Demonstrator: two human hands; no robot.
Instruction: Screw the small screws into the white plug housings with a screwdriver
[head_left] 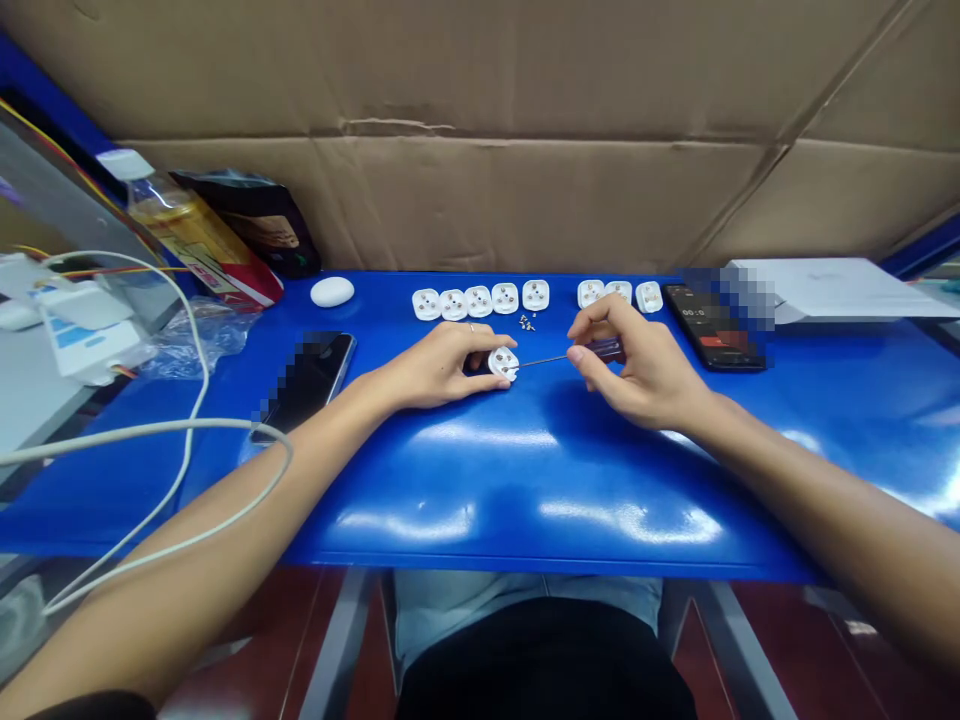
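Plug [503, 363] held by left hand [439, 365]

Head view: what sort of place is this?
Probably a small assembly workbench for electrical plugs: a row of white three-pin plug housings, a little pile of tiny screws and a thin screwdriver on a blue bench top.

Small electronics assembly workshop, by the look of it: a blue surface [540, 500] backed by cardboard sheeting [480, 200], a row of white plugs [480, 300], loose screws [527, 322] mid-frame, coloured wires [112, 270] at upper left.
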